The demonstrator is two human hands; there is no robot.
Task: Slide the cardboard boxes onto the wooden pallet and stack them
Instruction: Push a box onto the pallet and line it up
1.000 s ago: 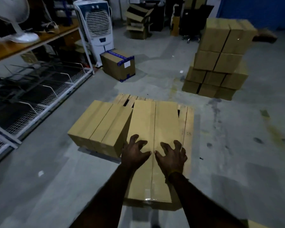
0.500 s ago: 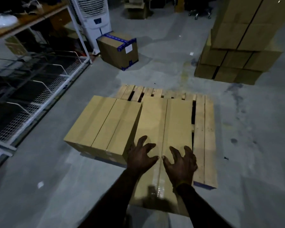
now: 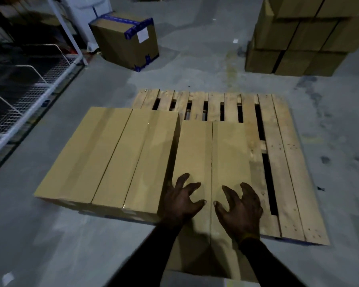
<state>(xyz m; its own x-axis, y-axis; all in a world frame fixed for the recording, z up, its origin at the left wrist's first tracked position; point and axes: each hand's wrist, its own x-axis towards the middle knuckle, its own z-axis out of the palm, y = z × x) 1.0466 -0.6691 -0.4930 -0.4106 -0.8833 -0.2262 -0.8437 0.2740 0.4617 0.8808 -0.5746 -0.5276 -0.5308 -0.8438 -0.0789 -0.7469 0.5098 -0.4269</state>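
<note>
Head view, left to right. White wire rack (image 3: 35,94) along the left edge. Blue-taped carton (image 3: 124,41) at upper centre-left. Three long cardboard boxes (image 3: 104,160) lie side by side at centre-left, touching, long axes running from near edge toward top of frame. Just right of them, a fourth long box (image 3: 212,150) points the same way, far part on the wooden pallet (image 3: 278,162), near end overhanging it toward the bottom edge. Left hand (image 3: 181,200) and right hand (image 3: 239,208) press its top, fingers spread, grasping nothing. Carton stack (image 3: 298,42) at upper right.
</note>
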